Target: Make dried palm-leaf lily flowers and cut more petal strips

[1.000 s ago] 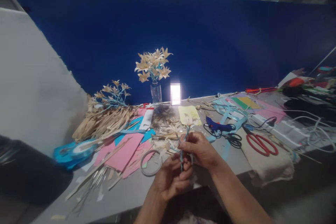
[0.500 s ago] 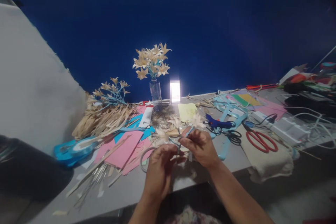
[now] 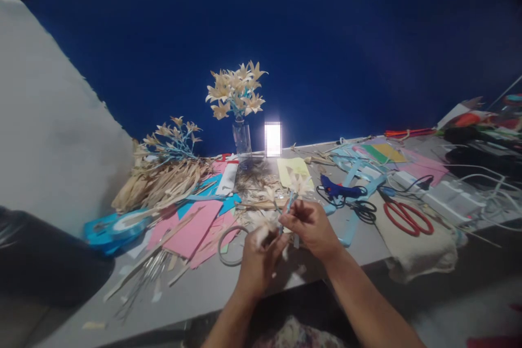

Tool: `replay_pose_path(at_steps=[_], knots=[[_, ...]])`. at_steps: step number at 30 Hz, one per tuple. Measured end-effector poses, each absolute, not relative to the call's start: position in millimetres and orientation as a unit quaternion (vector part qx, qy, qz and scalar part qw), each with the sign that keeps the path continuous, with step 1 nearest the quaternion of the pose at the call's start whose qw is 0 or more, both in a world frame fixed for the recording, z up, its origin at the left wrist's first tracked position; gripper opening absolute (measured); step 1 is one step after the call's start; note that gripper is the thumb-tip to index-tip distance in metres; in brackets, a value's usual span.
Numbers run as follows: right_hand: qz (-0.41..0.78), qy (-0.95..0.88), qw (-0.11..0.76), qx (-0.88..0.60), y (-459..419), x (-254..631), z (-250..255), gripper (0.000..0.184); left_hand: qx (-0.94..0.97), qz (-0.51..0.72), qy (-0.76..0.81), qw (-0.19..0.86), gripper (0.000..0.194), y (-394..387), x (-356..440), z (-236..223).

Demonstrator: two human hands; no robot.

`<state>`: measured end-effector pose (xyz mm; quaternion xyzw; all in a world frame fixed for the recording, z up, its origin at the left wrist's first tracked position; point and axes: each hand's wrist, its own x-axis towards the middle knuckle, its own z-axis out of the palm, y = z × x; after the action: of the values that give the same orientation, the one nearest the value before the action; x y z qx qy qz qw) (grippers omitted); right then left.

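Observation:
Near the table's front edge, my right hand (image 3: 312, 228) pinches the blue-wrapped stem of a small spray of cream artificial flowers (image 3: 300, 184). My left hand (image 3: 259, 266) is closed on the lower part of that stem, just left of my right fingers. One pale bloom lies against the left fingers, slightly blurred. The stem's lower end is hidden by my hands. Behind them, a glass vase (image 3: 242, 147) holds a bouquet of similar cream flowers (image 3: 236, 89). More blue-stemmed flowers (image 3: 173, 138) lie at the back left.
Left are dried husks (image 3: 163, 187), pink paper (image 3: 198, 228), a blue tape dispenser (image 3: 116, 231), thin wires (image 3: 147, 277) and a grey ring (image 3: 222, 247). Right are a blue glue gun (image 3: 340, 189), black-handled scissors (image 3: 362, 211), red-handled scissors (image 3: 408, 218) on folded cloth (image 3: 424, 255), and a white power strip (image 3: 452, 198).
My left hand has shifted right and turned, closing in on my right hand. The flower at its fingers has swung down toward it. The right hand keeps its pinch.

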<state>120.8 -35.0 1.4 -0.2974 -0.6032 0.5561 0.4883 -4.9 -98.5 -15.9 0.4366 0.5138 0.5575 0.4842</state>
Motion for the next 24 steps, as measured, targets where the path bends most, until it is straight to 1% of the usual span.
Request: replay_pose_path(at_steps=[2, 4, 5, 6, 7, 8, 10, 11, 12, 13, 14, 16, 19, 20, 24], knots=[[0.48, -0.641, 0.505, -0.322, -37, 118, 2, 0.034, 0.518, 0.554, 0.565, 0.325, 0.026, -99, -5, -17], [0.403, -0.669, 0.522, -0.342, -38, 113, 1, 0.035, 0.56, 0.529, 0.602, 0.21, 0.026, -99, -4, -18], [0.373, -0.674, 0.531, -0.352, -39, 111, 1, 0.035, 0.566, 0.512, 0.618, 0.186, 0.027, -98, -4, -18], [0.355, -0.675, 0.538, -0.36, -40, 109, 0, 0.035, 0.564, 0.5, 0.628, 0.194, 0.028, -98, -4, -18], [0.355, -0.671, 0.539, -0.364, -40, 108, 0, 0.035, 0.55, 0.496, 0.629, 0.235, 0.028, -97, -5, -18], [0.373, -0.664, 0.536, -0.365, -39, 109, 0, 0.035, 0.531, 0.496, 0.611, 0.314, 0.025, -97, -6, -17], [0.452, -0.641, 0.513, -0.35, -38, 111, 0, 0.034, 0.473, 0.49, 0.505, 0.53, 0.019, -96, -13, -18], [0.499, -0.625, 0.498, -0.335, -37, 114, 1, 0.034, 0.431, 0.483, 0.425, 0.633, 0.021, -95, -17, -19], [0.541, -0.609, 0.485, -0.317, -36, 116, 2, 0.034, 0.387, 0.477, 0.344, 0.711, 0.027, -95, -21, -21], [0.575, -0.595, 0.476, -0.297, -35, 118, 4, 0.034, 0.347, 0.473, 0.276, 0.762, 0.033, -95, -24, -24], [0.6, -0.584, 0.469, -0.279, -34, 119, 5, 0.034, 0.317, 0.472, 0.228, 0.79, 0.036, -94, -26, -26], [0.624, -0.573, 0.464, -0.26, -34, 120, 8, 0.034, 0.279, 0.477, 0.189, 0.812, 0.031, -93, -28, -32], [0.615, -0.571, 0.471, -0.273, -37, 119, 7, 0.036, 0.246, 0.492, 0.215, 0.807, 0.024, -90, -23, -37], [0.614, -0.57, 0.468, -0.281, -39, 119, 6, 0.036, 0.237, 0.499, 0.228, 0.802, 0.025, -90, -21, -36], [0.637, -0.561, 0.439, -0.295, -45, 120, 1, 0.037, 0.239, 0.51, 0.29, 0.774, 0.04, -94, -14, -30]])
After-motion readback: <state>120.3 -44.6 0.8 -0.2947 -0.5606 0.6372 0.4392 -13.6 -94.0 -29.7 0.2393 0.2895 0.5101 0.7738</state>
